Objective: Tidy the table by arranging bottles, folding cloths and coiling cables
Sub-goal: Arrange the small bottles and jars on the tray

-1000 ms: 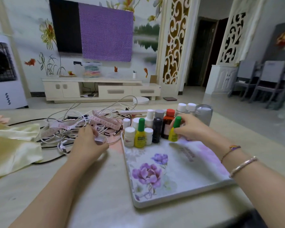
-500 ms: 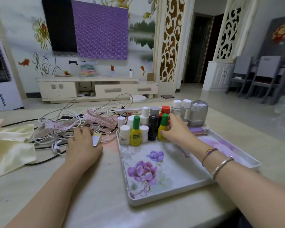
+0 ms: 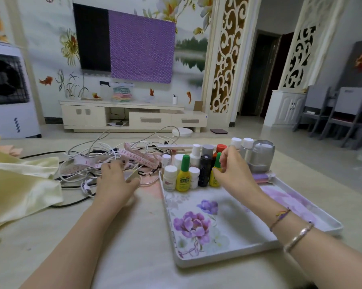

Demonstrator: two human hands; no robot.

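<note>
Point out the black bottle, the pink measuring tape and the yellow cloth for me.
black bottle [image 3: 204, 172]: head view, middle of its dark body.
pink measuring tape [image 3: 141, 159]: head view, printed strip lying over the cables.
yellow cloth [image 3: 19, 188]: head view, flat middle of the fabric.

Bare arms; silvery bangle [image 3: 298, 236], perhaps woven thread [image 3: 279, 217]

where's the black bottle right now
In the head view, the black bottle stands at the far end of the floral tray, between a small white bottle and a yellow bottle.
</note>
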